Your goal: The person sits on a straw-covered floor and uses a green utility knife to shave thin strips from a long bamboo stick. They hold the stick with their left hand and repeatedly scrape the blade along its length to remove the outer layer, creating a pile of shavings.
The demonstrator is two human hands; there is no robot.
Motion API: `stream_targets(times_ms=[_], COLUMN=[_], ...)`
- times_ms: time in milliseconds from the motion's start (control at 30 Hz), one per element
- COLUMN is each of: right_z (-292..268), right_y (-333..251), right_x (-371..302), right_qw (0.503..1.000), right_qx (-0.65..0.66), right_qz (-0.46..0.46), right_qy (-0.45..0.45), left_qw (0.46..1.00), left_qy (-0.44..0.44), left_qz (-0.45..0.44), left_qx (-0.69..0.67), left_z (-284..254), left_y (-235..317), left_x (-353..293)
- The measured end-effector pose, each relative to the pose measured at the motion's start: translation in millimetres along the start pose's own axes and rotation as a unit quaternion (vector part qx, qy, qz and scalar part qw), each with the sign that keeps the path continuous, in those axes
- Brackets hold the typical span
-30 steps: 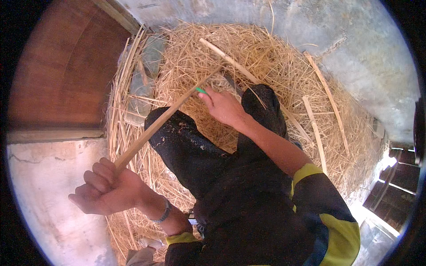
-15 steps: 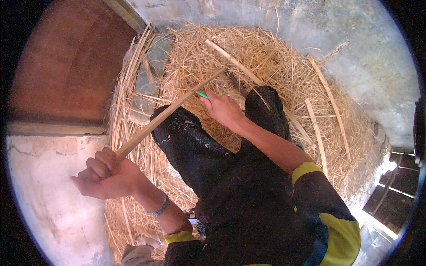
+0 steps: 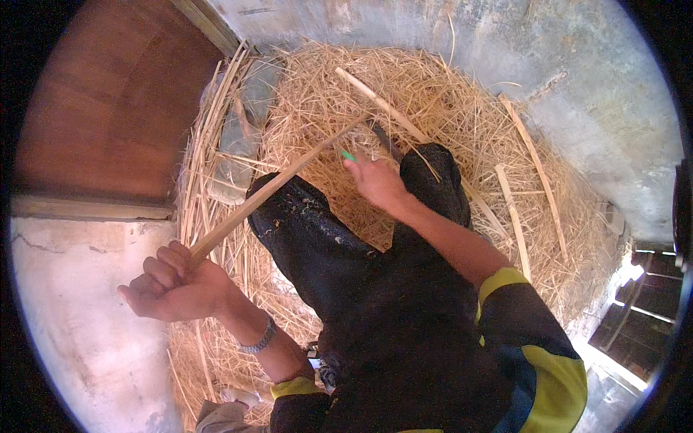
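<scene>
My left hand (image 3: 177, 285) is closed around the near end of a long, thin bamboo strip (image 3: 281, 179). The strip slants up to the right across my left knee, and its far tip lies between my knees over the shavings. In my right hand (image 3: 380, 186), closed between my knees, is a small tool with a bright green handle (image 3: 348, 155). Its working end is too thin to make out clearly, just beside the strip. A dark, narrow object (image 3: 386, 141) shows in the shavings beyond my right hand; its kind is unclear.
Pale shavings (image 3: 317, 79) cover the floor around my legs. Loose bamboo strips (image 3: 513, 220) lie to my right, and another bamboo piece (image 3: 379, 101) lies ahead. Thin slivers (image 3: 202, 155) are heaped at left by a brown panel (image 3: 108, 108). A grey wall (image 3: 577, 94) bounds the far side.
My right hand with the green-handled tool has shifted slightly right and toward me, away from the strip. My left hand and the bamboo strip have barely moved.
</scene>
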State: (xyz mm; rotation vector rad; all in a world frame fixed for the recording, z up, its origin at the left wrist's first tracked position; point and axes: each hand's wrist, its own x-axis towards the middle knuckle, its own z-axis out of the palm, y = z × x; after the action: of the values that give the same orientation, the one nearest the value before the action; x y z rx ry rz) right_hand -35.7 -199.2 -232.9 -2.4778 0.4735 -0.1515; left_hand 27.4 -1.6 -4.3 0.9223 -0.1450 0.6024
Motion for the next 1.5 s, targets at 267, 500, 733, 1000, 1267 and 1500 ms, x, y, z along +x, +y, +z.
stream_targets(times_ms=[267, 500, 733, 1000, 1267, 1500], right_z=[-23, -20, -22, -2, 40, 76], right_y=[12, 29, -12, -2, 36, 87], right_x=[11, 0, -4, 16, 26, 29], right_qw=[0.999, 0.994, 0.991, 0.991, 0.996, 0.997], right_qx=[-0.014, -0.104, 0.104, 0.117, 0.04, -0.063], right_qz=[0.028, -0.018, 0.078, 0.063, 0.035, 0.036], right_qy=[0.04, -0.007, 0.011, 0.007, 0.076, 0.028], left_qw=[0.985, 0.944, 0.957, 0.995, 0.993, 0.994], left_qy=[-0.155, -0.311, -0.272, -0.015, 0.037, 0.042], left_qz=[-0.049, -0.025, -0.031, 0.043, 0.055, 0.051], left_qx=[-0.063, -0.111, -0.098, 0.084, 0.101, 0.091], left_z=[0, -2, 2, 29, 40, 49], left_y=[1, 2, 5, 2, 3, 4], left_x=[0, -5, -6, -17, -23, -32])
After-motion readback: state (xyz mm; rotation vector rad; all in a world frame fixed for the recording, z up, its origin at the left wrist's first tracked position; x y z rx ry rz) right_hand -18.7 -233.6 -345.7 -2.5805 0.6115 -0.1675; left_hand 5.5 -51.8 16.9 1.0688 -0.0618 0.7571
